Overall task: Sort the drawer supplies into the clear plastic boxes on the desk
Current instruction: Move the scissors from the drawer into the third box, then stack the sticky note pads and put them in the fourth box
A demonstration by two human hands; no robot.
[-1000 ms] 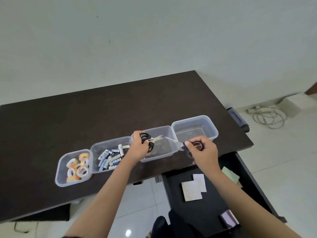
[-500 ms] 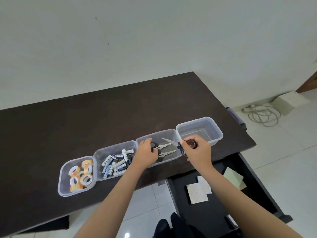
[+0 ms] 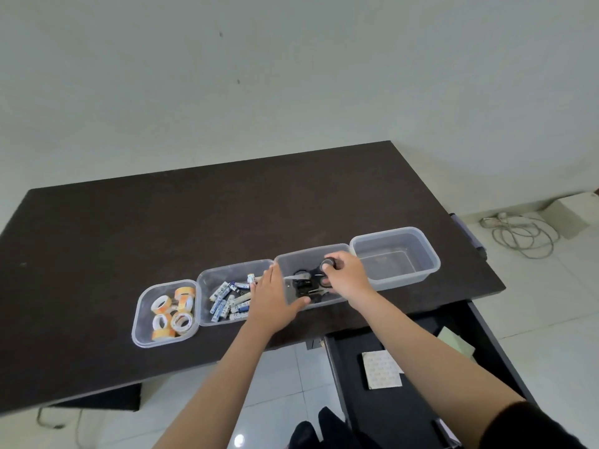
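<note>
Four clear plastic boxes stand in a row near the desk's front edge. The third box (image 3: 309,250) holds black-handled scissors (image 3: 304,285). My right hand (image 3: 348,275) is over this box, fingers curled round the black handle loop of a pair of scissors (image 3: 328,264) whose blades point down-left into the box. My left hand (image 3: 272,294) lies with straight fingers over the wall between the battery box (image 3: 234,265) and the scissors box, thumb at the front wall, holding nothing.
The leftmost box (image 3: 140,319) holds several orange and white tape rolls; the rightmost box (image 3: 432,256) has nothing in it. Below the dark desk (image 3: 162,222) an open drawer (image 3: 405,400) shows a white note pad (image 3: 381,371) and a green pad (image 3: 453,343). Cables (image 3: 518,234) lie on the floor.
My left hand has let go of its scissors, which now lie in the third box, and has spread flat. My right hand has moved left with its scissors into that box.
</note>
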